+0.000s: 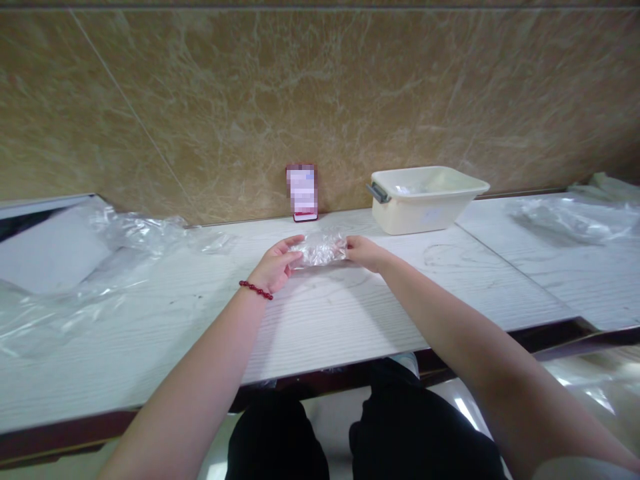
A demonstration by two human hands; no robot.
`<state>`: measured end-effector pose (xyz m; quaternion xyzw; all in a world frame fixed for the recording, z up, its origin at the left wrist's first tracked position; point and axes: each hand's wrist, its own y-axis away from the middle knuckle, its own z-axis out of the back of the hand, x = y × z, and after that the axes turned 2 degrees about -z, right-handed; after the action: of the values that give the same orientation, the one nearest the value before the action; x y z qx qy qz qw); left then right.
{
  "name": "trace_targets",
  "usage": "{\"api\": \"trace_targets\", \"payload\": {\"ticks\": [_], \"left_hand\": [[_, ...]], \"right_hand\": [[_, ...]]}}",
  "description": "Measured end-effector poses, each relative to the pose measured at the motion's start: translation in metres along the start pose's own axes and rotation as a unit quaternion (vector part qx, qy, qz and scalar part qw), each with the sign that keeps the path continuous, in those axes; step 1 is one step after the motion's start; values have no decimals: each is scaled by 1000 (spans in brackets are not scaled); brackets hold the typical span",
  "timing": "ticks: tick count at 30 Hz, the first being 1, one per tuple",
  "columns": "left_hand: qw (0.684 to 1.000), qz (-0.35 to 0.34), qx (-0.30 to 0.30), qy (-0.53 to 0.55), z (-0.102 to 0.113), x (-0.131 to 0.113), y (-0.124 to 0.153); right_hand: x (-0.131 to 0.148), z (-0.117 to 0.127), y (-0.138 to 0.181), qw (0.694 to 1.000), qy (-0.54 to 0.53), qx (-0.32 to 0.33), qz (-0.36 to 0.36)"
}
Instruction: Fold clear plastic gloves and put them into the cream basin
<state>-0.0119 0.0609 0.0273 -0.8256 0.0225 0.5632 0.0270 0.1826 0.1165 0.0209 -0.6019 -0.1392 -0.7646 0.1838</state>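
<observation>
Between my two hands is a crinkled clear plastic packet [324, 248], held just above the white wood-grain table [330, 313]. My left hand [278, 261] grips its left end, thumb in front and fingers behind; a red bead bracelet [256, 289] circles that wrist. My right hand [364, 252] closes on the packet's right end, its fingertips partly hidden by the plastic. What the packet contains, if anything, cannot be made out. Behind it a phone [303, 193] with a red edge leans upright against the wall.
A cream plastic bin [425, 210] with a grey handle stands at the back right, some clear plastic inside. Loose clear plastic [145, 230] spreads over the left side, beside a white flat panel or box [55, 247]. More plastic bags [580, 217] lie far right. A brown marbled wall [320, 87] closes the back.
</observation>
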Motion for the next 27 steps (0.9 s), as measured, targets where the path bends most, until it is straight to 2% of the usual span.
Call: {"api": "trace_targets", "payload": {"ticks": [9,18,24,27], "left_hand": [[1000,1,11,-29,1,5,-2],[998,8,16,-53,3,2,-2],[997,12,16,-76,7,1,-3],[997,9,20,-70,7,1,-3]], "right_hand": [[2,-1,-7,994,-105,-37,-17],[1,-1,-8,990,-130,-56,-5],[-2,2,-8,993,-83,-76,34],[-2,5,-6,995,-45,-57,65]]}}
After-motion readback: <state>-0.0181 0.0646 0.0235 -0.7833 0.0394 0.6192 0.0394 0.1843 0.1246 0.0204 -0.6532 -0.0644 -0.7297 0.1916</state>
